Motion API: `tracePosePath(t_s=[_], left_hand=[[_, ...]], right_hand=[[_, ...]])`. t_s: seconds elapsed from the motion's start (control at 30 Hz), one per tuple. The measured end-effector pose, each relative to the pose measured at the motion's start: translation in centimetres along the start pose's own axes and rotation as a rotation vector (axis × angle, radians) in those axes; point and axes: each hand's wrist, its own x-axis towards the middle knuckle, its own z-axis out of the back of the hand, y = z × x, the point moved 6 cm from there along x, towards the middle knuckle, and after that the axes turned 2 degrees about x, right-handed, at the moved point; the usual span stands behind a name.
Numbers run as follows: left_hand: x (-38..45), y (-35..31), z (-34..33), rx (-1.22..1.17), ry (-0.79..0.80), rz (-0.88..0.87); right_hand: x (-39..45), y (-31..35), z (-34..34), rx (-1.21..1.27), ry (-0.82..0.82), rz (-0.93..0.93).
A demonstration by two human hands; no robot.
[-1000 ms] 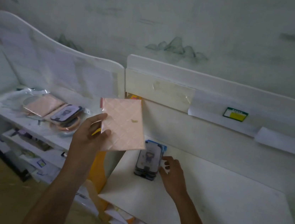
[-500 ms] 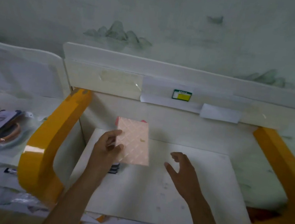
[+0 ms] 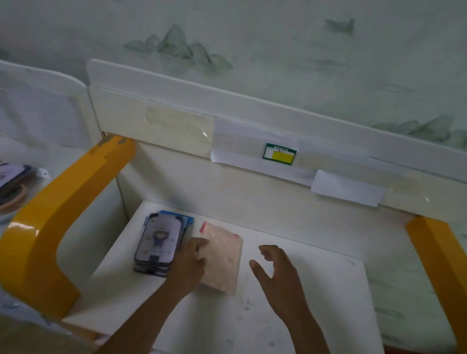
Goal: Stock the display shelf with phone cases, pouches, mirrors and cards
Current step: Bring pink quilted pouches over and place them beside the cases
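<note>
The white display shelf [image 3: 282,324] is the widest thing here, bounded left and right by yellow side brackets [image 3: 52,231] and at the far edge by a back panel carrying a green and yellow price label [image 3: 280,153]. Its right half and near strip lie bare, so there is room for more stock there; the left bracket rises close beside the goods, and the near edge drops off unguarded.

A pink quilted pouch [image 3: 223,259] in clear wrap lies flat toward the far left of the shelf, just right of a stack of phone cases [image 3: 158,244]. The left hand [image 3: 189,262] rests on the pouch's left edge, fingers over it; whether it grips or only presses cannot be told. The right hand [image 3: 276,273] hovers just right of the pouch, fingers loosely spread and holding nothing.

The step looks like seating the pouch. Done well, it would sit square to the back panel, parallel to the stack and not overlapping it, the right hand nudging its free edge straight.
</note>
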Motion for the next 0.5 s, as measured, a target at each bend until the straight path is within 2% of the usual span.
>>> tracePosePath(t_s=[0.07,0.13,0.17,0.2,0.23,0.27,0.3,0.33,0.37,0.4,0.5], left_hand=[[0.4,0.7,-0.3,0.057,-0.020,0.013],[0.0,1.3,-1.2,0.163,0.056,-0.031],[-0.1,1.9,-1.0,0.250,-0.020,-0.059],[0.3,3.1,-0.7,0.257,-0.063,-0.046],[0.8,3.3,-0.1,0.174,-0.041,-0.055],[1.3,2.8,1.5,0.516,-0.248,-0.130],[0.9,1.9,0.9,0.323,0.089,-0.127],[-0.1,1.6,1.4,0.473,0.023,-0.105],[-1.0,0.1,0.4,0.493,0.116,-0.168],[-1.7,-1.2,1.2,0.586,0.002,-0.256],[-2.8,-2.3,5.0,0.414,-0.104,-0.277]], right_hand=[[0.4,-0.1,-0.2,0.003,0.010,0.005],[0.6,-0.1,-0.4,-0.003,0.023,0.011],[0.7,-0.2,-0.6,-0.004,0.030,0.010],[0.7,-0.2,-0.7,-0.004,0.033,0.009],[0.7,-0.2,-0.8,-0.005,0.035,0.006],[0.7,-0.1,-0.9,-0.007,0.037,0.005],[0.6,0.1,-0.9,-0.008,0.038,0.005],[0.6,0.4,-1.0,-0.005,0.041,0.010],[0.6,0.8,-1.1,-0.002,0.045,0.016],[0.6,1.4,-1.2,0.001,0.049,0.024],[0.6,3.7,-1.6,0.009,0.052,0.064]])
